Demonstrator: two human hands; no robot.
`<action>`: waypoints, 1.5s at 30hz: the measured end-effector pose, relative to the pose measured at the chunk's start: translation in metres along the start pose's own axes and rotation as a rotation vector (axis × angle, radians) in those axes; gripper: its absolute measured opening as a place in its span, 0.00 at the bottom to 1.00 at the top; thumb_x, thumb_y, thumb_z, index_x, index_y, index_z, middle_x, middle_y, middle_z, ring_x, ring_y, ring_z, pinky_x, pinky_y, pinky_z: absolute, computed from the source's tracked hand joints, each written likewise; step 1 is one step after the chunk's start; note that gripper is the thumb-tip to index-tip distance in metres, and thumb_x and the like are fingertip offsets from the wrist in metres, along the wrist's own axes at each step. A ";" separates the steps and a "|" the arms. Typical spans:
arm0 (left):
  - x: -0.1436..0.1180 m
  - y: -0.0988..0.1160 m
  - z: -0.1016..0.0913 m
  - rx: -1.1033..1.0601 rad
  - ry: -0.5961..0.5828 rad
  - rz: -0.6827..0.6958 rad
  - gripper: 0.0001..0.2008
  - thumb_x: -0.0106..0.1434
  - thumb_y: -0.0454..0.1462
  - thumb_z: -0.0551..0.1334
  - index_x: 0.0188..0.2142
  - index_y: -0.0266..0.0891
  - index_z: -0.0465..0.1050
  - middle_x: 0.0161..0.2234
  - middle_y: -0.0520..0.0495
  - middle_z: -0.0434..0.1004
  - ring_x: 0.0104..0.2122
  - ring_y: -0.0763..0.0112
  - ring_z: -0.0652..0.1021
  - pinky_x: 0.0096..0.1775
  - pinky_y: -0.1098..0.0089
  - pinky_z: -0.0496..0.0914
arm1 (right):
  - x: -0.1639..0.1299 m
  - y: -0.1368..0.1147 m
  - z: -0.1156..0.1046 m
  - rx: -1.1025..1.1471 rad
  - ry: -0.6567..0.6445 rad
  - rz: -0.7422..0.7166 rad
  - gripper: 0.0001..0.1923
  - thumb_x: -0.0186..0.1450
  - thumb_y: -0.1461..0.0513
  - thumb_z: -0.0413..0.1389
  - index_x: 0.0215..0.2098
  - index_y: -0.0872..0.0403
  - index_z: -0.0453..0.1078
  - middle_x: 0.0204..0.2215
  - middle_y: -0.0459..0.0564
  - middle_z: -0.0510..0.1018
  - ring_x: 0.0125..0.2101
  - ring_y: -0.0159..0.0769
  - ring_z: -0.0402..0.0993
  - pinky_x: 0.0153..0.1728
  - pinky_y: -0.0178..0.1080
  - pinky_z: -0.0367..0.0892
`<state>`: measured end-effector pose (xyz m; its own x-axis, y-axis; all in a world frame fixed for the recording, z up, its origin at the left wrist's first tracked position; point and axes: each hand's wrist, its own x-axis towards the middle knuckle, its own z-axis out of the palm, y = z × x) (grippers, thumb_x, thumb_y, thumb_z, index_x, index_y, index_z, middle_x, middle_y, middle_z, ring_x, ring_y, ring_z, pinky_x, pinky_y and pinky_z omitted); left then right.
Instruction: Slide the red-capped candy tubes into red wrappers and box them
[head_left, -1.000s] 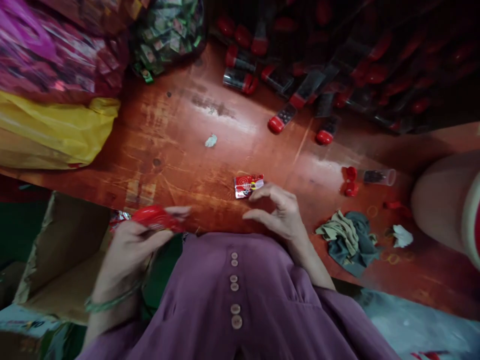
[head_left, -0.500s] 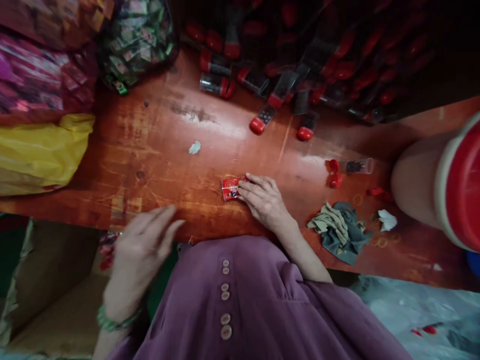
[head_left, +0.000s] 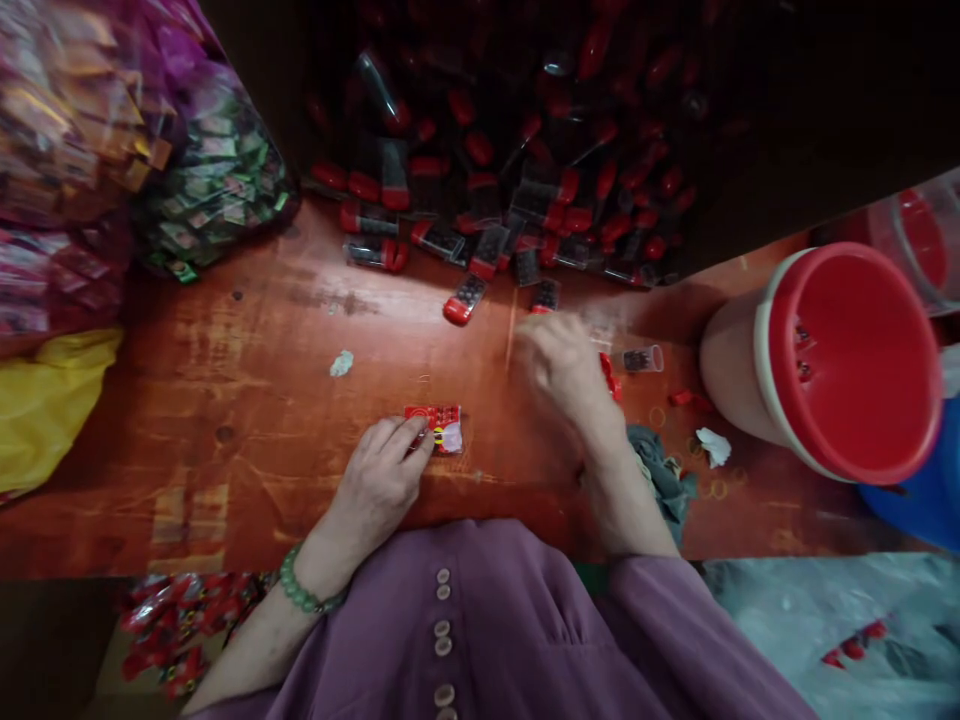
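My left hand, with a green bead bracelet on the wrist, has its fingers closed over the left end of a small red printed packet lying on the table. A small yellow and pale piece shows on the packet beside my fingertips. Smeared by motion, my right hand is over the table, just below a clear tube with a red cap; its fingers cannot be made out. Another red-capped tube full of dark beads lies to the left of it.
A dark box of red-capped tubes stands at the back. On the right are an upright tube, a cloth and a bucket with a red top. Bags of small packets and a yellow bag fill the left.
My left hand has come from the table's front edge onto the red packet. My right hand has let go of the packet and moved right and away from me. The view has shifted.
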<state>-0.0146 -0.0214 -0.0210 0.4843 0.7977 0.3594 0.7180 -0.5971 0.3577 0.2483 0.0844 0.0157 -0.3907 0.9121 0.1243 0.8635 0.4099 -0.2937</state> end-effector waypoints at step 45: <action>0.024 -0.003 -0.010 -0.225 0.184 -0.239 0.09 0.66 0.33 0.60 0.37 0.38 0.81 0.34 0.46 0.84 0.34 0.69 0.80 0.39 0.68 0.75 | -0.049 -0.049 0.022 1.704 -0.242 0.585 0.18 0.61 0.52 0.62 0.45 0.52 0.75 0.23 0.40 0.69 0.16 0.22 0.55 0.15 0.29 0.52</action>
<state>-0.0105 -0.0012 -0.0050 0.2040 0.9003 0.3844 0.6624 -0.4161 0.6230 0.2183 0.0194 0.0031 -0.3575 0.8350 -0.4184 -0.2825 -0.5237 -0.8037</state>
